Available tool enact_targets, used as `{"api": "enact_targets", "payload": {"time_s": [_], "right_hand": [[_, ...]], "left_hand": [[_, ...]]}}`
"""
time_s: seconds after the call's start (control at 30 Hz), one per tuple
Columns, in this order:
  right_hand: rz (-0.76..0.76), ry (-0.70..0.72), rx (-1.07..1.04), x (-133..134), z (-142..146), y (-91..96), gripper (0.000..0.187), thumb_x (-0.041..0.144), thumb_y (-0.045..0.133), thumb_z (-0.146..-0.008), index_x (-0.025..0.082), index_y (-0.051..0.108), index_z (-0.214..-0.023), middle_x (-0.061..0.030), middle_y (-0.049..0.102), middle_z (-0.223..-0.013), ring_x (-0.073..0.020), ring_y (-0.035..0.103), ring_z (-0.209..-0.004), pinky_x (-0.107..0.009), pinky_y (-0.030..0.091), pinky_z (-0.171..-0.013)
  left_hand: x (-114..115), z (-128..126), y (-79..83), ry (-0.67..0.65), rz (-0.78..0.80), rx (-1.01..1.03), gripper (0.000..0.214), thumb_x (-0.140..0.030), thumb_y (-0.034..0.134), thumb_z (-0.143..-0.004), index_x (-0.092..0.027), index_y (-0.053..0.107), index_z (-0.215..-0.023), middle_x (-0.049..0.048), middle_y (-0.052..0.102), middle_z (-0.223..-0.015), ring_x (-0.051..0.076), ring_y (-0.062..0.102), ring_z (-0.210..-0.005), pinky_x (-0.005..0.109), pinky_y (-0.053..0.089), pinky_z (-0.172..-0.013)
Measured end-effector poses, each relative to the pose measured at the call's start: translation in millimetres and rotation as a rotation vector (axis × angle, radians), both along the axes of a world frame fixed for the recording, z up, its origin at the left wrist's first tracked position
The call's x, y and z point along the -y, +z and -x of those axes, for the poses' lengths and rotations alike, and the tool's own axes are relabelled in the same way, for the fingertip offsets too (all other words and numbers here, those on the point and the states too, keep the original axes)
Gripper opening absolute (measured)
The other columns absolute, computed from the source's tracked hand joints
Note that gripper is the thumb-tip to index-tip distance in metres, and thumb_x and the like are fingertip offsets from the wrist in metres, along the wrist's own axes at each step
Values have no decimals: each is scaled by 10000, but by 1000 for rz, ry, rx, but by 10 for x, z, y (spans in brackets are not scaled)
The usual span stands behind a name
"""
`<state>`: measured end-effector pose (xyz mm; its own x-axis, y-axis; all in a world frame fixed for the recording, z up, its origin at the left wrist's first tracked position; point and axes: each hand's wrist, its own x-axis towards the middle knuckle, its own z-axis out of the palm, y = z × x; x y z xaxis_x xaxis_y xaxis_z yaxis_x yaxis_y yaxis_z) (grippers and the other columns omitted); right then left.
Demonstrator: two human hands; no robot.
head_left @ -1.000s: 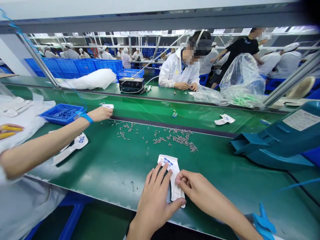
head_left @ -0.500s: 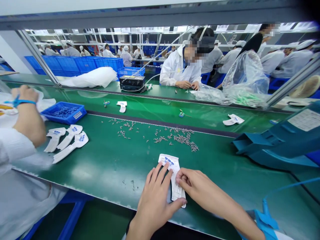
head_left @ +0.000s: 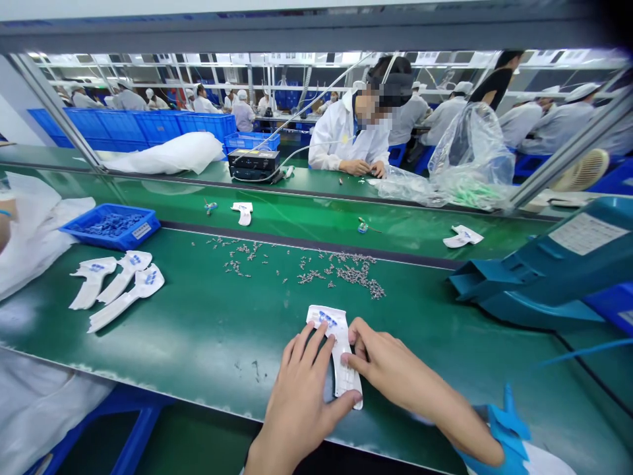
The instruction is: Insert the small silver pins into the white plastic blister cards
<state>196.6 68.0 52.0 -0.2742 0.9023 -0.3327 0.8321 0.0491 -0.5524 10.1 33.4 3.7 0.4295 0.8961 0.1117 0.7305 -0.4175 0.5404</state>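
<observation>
A white curved plastic shell half [head_left: 340,338] with small blue pieces [head_left: 326,318] in its wide end lies on the green bench, just in front of me. My left hand [head_left: 301,389] rests over its left side, fingers spread and fingertips on the shell, thumb reaching across the narrow lower end. At the right edge of the shell, my right hand [head_left: 383,356] is closed with thumb and forefinger pinched; whatever is between them is too small or hidden. Loose small metal screws [head_left: 359,274] are scattered on the bench beyond the shell.
Left are several similar white shells [head_left: 123,280] and a blue bin [head_left: 148,227] of small blue parts. A teal chute-like holder [head_left: 539,264] stands right. Parts lie on the green conveyor strip [head_left: 297,218] behind. A co-worker [head_left: 351,142] sits opposite, hands on small parts.
The neighbour's arm at the left has drawn back, almost out of view. My view has shifted slightly. Both my hands stay at the shell, the right one still pinched.
</observation>
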Motion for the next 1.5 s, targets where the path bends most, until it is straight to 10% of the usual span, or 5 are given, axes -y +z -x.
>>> {"api": "enact_targets", "payload": {"time_s": [0.17, 0.3, 0.5, 0.93, 1.5], "right_hand": [[-171, 4, -85, -191, -269, -153, 176, 378, 458, -982, 240, 568, -972, -20, 676, -870, -198, 618, -794, -303, 431, -699], [-536, -116, 241, -470, -596, -374, 316, 298, 383, -1001, 188, 627, -1169, -126, 645, -1147, -285, 614, -1022, -392, 463, -822], [-640, -11, 490, -643, -695, -521, 334, 304, 369, -1017, 202, 668, -1129, -119, 671, -1058, -283, 609, -940, -386, 484, -737], [-647, 281, 557, -790, -618, -369, 333, 199, 351, -1021, 181, 684, -1017, -116, 662, -1009, -258, 566, -888, -372, 420, -751], [-375, 169, 283, -608, -651, -236, 270, 141, 408, -935, 173, 665, -1009, -108, 685, -996, -255, 651, -887, -352, 468, -731]], "left_hand": [[7, 12, -14, 2, 7, -21, 737, -557, 643, -872, -224, 406, -1487, 67, 303, -1613, 353, 263, -1482, 564, 351, -1155], [13, 22, -23, 2, -4, -4, 720, -581, 603, -891, -246, 396, -1494, 58, 306, -1612, 353, 274, -1479, 575, 367, -1141], [10, 24, -15, 8, -7, 4, 719, -582, 606, -889, -247, 402, -1492, 62, 313, -1609, 351, 279, -1477, 565, 368, -1143], [3, 28, 10, -6, 26, -18, 730, -603, 593, -889, -240, 398, -1492, 44, 282, -1622, 348, 257, -1485, 568, 347, -1161], [-2, 11, 86, 1, 110, -44, 742, -612, 573, -895, -223, 394, -1501, 38, 263, -1629, 335, 220, -1499, 559, 312, -1184]]}}
